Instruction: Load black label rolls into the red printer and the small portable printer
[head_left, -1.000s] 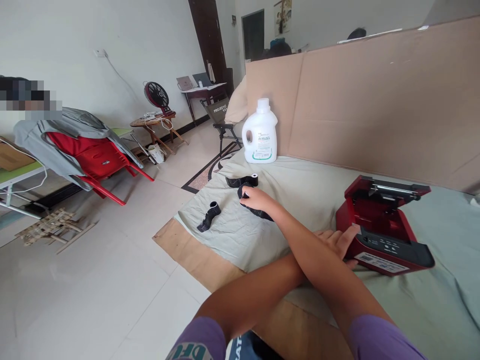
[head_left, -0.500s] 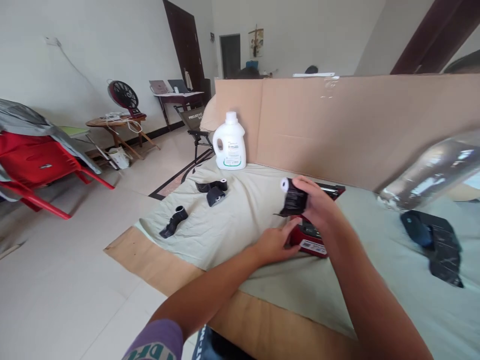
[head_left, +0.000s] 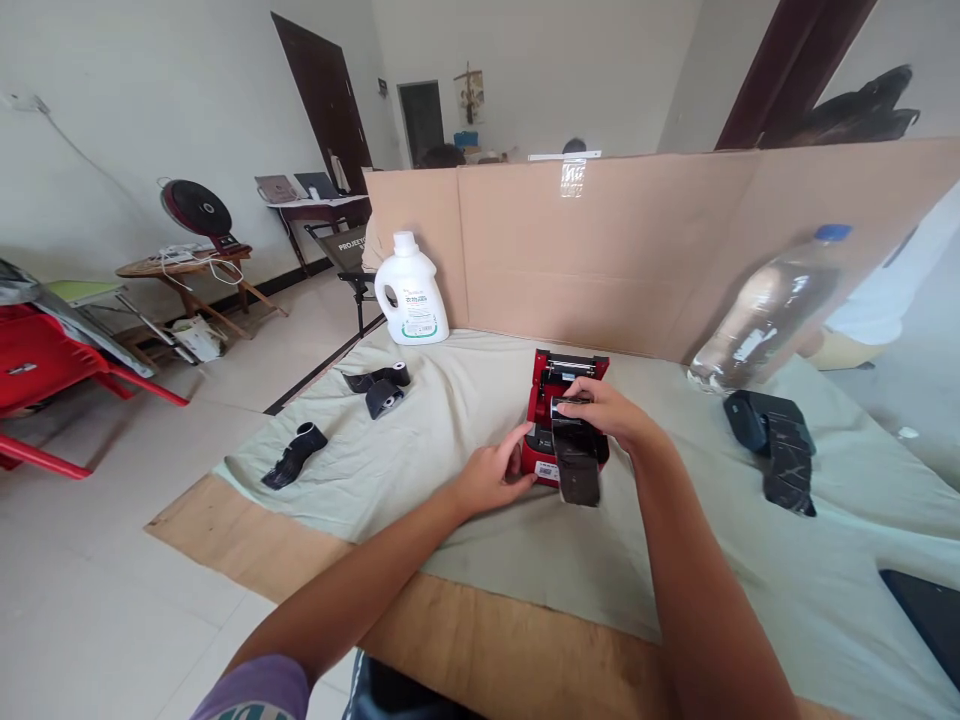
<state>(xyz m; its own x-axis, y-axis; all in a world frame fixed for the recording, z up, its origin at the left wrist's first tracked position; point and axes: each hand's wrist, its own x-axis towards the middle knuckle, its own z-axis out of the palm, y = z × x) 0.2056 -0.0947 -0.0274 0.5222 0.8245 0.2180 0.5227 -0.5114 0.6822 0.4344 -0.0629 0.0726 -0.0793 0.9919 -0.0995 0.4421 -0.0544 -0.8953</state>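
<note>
On the pale green cloth point(head_left: 465, 400), near its middle, sits a small red printer point(head_left: 537, 408) with its lid tipped open toward the cardboard wall point(head_left: 600, 250) behind. The right hand point(head_left: 606, 410) is over the printer, fingers closed on a black roll point(head_left: 576, 455) whose loose end hangs down over the printer's front. The left hand point(head_left: 491, 475) reaches in from the near side with loosely bent fingertips against the printer's front left corner, clasping nothing. To the left on the cloth lie two more black rolls point(head_left: 379, 385) close together and a third point(head_left: 294, 455) near the cloth's edge. A white jug point(head_left: 409, 290) stands at the far left corner, against the cardboard. To the right are a clear bottle point(head_left: 765, 310), tilted, and a black device point(head_left: 772, 440).
</note>
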